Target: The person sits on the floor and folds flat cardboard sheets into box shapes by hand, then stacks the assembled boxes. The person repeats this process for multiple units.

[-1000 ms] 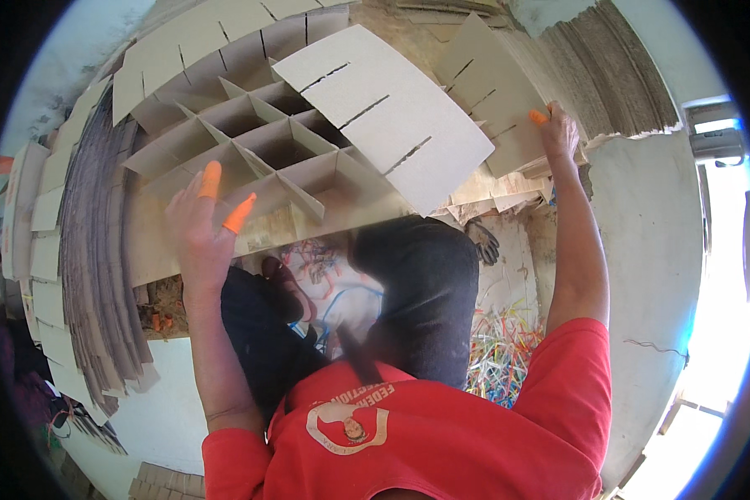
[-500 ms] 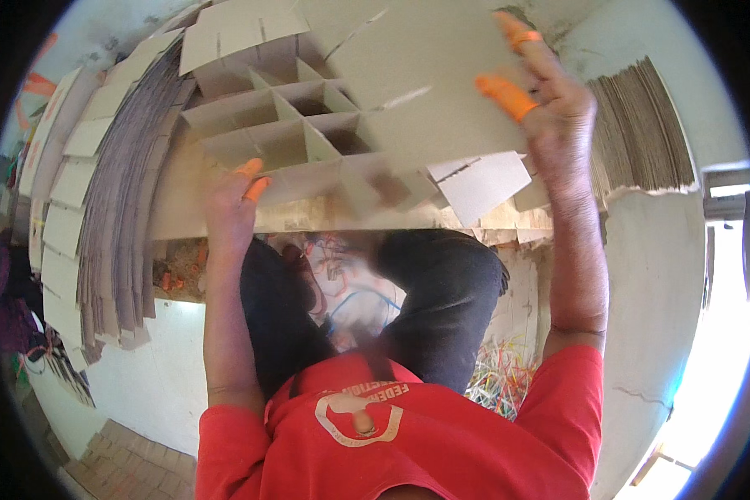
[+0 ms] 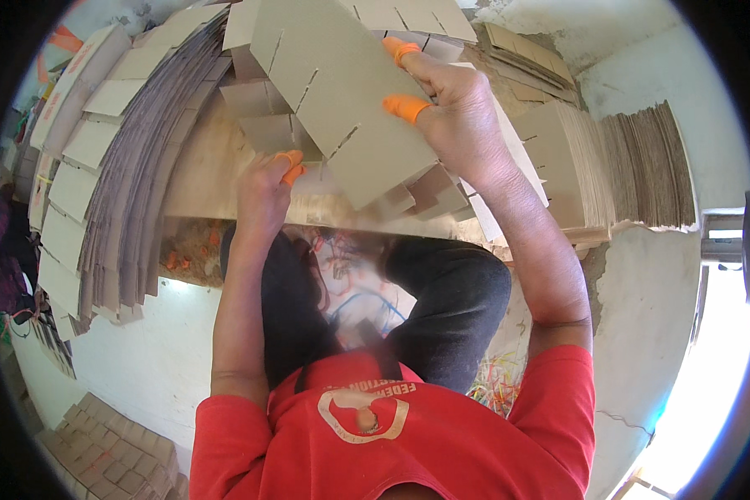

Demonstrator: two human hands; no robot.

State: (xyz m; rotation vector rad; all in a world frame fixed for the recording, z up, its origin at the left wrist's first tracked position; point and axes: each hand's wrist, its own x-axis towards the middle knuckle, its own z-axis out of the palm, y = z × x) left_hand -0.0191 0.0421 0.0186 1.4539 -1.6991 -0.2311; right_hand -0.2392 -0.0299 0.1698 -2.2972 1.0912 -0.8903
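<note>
My right hand, with orange finger covers on thumb and a finger, grips a slotted cardboard sheet by its right edge. The sheet is held tilted over the wooden bench top. Closed at the lower left is my left hand, also in orange finger covers, at the edge of a cardboard divider whose slotted strips stand partly behind the sheet. More divider pieces show below the sheet, blurred; how they join the rest is hidden.
Tall stacks of cardboard strips line the left side. Slotted sheets and a darker stack stand on the right. Flat pieces lie at the back. Bundled cardboard sits at lower left, coloured straps below right.
The right hand has swung left and slightly down with the sheet. My left hand has shifted right. The divider grid, open before, now looks narrowed and is mostly covered by the sheet.
</note>
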